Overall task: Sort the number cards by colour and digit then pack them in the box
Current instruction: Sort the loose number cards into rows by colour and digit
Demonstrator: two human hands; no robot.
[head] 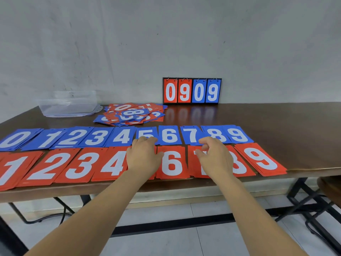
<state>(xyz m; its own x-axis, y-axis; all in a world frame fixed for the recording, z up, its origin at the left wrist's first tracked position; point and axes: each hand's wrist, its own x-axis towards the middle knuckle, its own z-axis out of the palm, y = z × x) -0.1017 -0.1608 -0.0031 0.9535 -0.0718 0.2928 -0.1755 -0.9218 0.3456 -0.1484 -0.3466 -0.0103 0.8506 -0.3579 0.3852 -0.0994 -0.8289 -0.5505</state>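
Well left of the left grip and farther back, a clear rectangular plastic box [68, 106] on the dark brown wooden table [276, 122], nothing visible inside. Just right of the box, beyond and left of both grips, a loose heap of unsorted red and blue number cards [132, 113], overlapping, a blue 8 on top.

Nearer, two rows across the table's front. At the back, a row of blue card stacks [96, 137] with white digits 0 to 9. Just in front, a row of red card stacks [48, 167] showing 1 to 9, neighbours touching or overlapping.

Left grip [143, 156] palm down, fingers straight and close together, resting on the red stack between the red 4 and the red 6, its digit hidden. Fingertips at the lower edge of the blue 5 stack [146, 134]. Nothing held.

Right grip [215, 156] over the red 7 stack [191, 167], fingers loosely curled, thumb a little apart from the forefinger, fingertips near the lower edges of the blue 7 and 8. Whether pinching or merely touching a card: cannot tell. Red 8 partly covered by the wrist.

Beyond the right grip, upright against the grey wall, a black-framed flip scoreboard [191, 91] reading red 0 9, blue 0 9.
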